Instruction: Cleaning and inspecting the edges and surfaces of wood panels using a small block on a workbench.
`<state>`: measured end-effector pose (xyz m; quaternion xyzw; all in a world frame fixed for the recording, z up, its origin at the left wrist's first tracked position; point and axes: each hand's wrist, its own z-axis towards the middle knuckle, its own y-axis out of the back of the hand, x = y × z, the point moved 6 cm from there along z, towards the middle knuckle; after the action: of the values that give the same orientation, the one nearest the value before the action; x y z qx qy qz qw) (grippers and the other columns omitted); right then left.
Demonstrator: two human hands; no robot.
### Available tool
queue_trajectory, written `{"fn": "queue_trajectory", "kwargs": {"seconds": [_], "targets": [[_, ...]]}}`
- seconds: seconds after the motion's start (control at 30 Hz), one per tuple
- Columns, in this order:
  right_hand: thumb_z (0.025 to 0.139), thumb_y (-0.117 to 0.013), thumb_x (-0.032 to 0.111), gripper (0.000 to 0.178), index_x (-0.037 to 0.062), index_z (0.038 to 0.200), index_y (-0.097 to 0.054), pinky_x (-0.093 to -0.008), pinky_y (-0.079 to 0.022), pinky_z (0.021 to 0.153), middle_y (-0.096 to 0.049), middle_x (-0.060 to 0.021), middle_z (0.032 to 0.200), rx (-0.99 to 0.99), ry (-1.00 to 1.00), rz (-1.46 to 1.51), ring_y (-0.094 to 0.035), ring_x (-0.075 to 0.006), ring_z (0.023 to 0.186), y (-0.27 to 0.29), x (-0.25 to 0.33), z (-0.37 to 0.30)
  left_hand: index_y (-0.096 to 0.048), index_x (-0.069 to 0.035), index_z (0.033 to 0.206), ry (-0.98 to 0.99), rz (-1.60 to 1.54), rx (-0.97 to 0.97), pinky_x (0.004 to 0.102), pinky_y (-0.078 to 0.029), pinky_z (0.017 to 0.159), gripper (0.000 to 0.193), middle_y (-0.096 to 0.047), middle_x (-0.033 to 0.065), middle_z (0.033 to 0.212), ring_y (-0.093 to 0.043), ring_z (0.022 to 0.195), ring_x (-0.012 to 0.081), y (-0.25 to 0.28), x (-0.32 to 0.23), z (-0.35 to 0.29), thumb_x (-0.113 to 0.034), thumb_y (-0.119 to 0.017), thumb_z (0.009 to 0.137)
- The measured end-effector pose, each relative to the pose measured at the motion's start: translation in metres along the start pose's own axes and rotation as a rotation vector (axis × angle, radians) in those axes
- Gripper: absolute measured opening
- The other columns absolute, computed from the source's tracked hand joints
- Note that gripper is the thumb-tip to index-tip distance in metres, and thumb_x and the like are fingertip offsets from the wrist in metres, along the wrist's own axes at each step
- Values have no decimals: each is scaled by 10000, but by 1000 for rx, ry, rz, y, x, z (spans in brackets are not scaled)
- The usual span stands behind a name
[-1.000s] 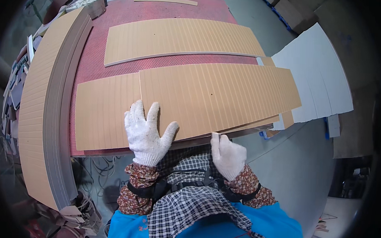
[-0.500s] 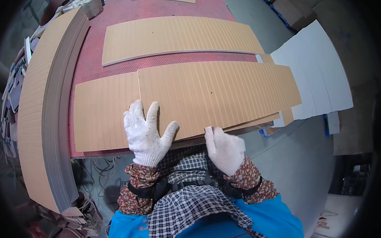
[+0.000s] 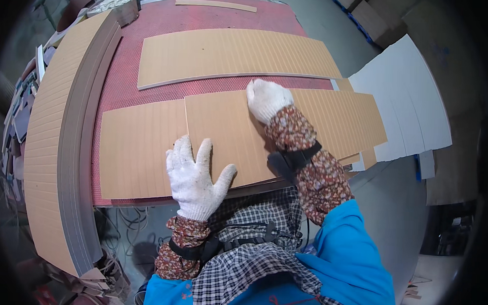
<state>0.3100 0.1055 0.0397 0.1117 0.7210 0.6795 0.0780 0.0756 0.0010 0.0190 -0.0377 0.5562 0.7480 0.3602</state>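
Note:
Both hands wear white knit gloves. My left hand (image 3: pixel 195 177) lies flat with fingers spread near the front edge of a wood-grain panel (image 3: pixel 228 136), across its left end. Beneath that panel, a second tan panel (image 3: pixel 142 149) sticks out on the left. My right hand (image 3: pixel 268 101) is closed at the upper panel's far edge, the forearm stretched over the board. Its fingertips are turned away, so anything held in them is hidden.
Another wood-grain panel (image 3: pixel 236 54) lies farther back on the red mesh-covered table (image 3: pixel 131 60). A stack of long boards (image 3: pixel 72 141) stands along the left. White sheet material (image 3: pixel 404 104) stands at the right, and a narrow strip (image 3: pixel 216 5) lies at the far edge.
My right hand has moved from the upper panel's near edge, where it pinched something small, across to its far edge. My left hand stays flat on the panel.

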Motion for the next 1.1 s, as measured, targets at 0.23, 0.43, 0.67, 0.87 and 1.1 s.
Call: {"fn": "queue_trajectory", "kwargs": {"seconds": [0.23, 0.43, 0.67, 0.87, 1.1], "targets": [[1002, -565, 206, 322, 39, 1132, -809, -503, -638, 858, -795, -203, 1112, 79, 20, -68, -777, -376, 1061, 1, 8, 23, -647, -44, 1394, 10, 6, 4, 626, -319, 1211, 732, -487, 344, 1507, -467, 1374, 537, -2, 3, -1, -451, -855, 822], [1065, -489, 265, 380, 24, 963, -765, -518, -637, 735, -763, -252, 865, -64, -15, 68, -783, -407, 832, -4, -5, -60, -649, -48, 1390, -10, -10, -11, 625, -324, 1207, 722, -486, 343, 1507, -467, 1375, 538, -3, 0, -1, -448, -853, 825], [1079, -578, 296, 354, 62, 823, -649, -427, -554, 468, -684, -168, 610, -235, 46, 88, -714, -325, 534, -16, -9, -179, -642, -54, 1403, -4, -15, -2, 632, -306, 1222, 713, -482, 343, 1516, -457, 1397, 540, -3, 3, -1, -456, -839, 848], [1065, -613, 276, 283, 53, 896, -660, -409, -516, 431, -626, -110, 572, -181, 41, 89, -672, -287, 482, -30, -12, -238, -651, -46, 1384, -1, 19, 5, 644, -300, 1216, 705, -487, 350, 1500, -453, 1419, 516, -6, 3, -1, -481, -823, 857], [1073, -591, 192, 215, 6, 1074, -697, -395, -507, 427, -652, -116, 704, -152, 179, 81, -681, -270, 515, -16, 9, -238, -651, -45, 1394, -35, 14, -34, 620, -335, 1194, 654, -496, 344, 1495, -487, 1354, 541, -6, 3, -2, -424, -805, 884]]}}
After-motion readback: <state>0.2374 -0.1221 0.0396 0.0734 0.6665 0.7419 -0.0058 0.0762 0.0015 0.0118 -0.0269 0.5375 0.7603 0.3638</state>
